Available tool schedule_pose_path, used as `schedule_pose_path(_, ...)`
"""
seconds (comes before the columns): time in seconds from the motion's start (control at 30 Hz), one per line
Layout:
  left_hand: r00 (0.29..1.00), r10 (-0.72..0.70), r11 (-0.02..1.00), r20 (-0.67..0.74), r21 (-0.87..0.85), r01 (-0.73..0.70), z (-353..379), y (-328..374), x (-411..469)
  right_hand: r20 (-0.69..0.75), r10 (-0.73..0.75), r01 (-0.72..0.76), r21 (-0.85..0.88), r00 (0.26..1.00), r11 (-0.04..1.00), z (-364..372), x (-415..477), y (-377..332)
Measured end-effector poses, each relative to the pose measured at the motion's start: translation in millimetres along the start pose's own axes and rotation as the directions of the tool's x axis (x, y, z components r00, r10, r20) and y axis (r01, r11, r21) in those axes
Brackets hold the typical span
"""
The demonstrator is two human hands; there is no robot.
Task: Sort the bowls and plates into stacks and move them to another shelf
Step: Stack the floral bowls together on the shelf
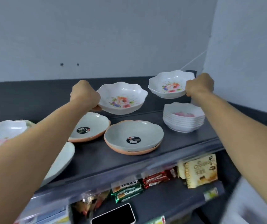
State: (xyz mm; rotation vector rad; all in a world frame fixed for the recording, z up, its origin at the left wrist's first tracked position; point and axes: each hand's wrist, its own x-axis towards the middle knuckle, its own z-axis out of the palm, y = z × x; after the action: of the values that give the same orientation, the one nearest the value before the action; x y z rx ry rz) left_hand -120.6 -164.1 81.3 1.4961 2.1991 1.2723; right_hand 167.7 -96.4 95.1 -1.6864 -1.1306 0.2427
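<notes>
- bowls first: i hold one white flowered bowl in each hand, both raised over the back part of the dark shelf top (97,159).
- left flowered bowl (122,98) is upright with its scalloped rim level, and it hangs above the grey plates.
- my left hand (85,94) grips its left rim with curled fingers; one fingertip (97,108) shows under the edge, and the rest are hidden behind the knuckles.
- right flowered bowl (170,85) sits higher and further right, tilted a little toward me, near the wall corner.
- my right hand (199,84) clamps its right rim, fist closed round the edge; i cannot tell how the thumb lies inside the bowl.
- the two bowls are apart and not touching.
- below the right bowl stands a nested stack of small white bowls (183,118) with a pink print inside the top one.
- in the middle, a stack of grey plates (133,137) with orange undersides carries a black sticker; a second grey plate (89,126) with the same sticker lies just to its left, partly behind my forearm.
- at the far left, another flowered bowl (1,133) and a pale plate (61,159) are partly covered by my left arm.
- under the shelf top, snack packets (153,177), a biscuit pack (200,170) and a phone (113,214) lie on the lower shelves.
</notes>
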Motion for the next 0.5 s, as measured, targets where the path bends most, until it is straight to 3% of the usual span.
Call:
schedule_pose_path(0.2, 0.993, 0.062, 0.994, 0.097, -0.095, -0.052, 55.1, 47.6, -5.8, 0.010, 0.095, -0.093, -0.142, 0.995, 0.986, -33.9, 28.7, 53.9)
schedule_pose_path(0.5, 0.992, 0.045, 0.994, 0.120, -0.106, -0.033, 95.7, 73.5, -7.5, 0.201, 0.108, -0.085, -0.124, 0.974, 0.989, -11.7, 48.5, 89.8)
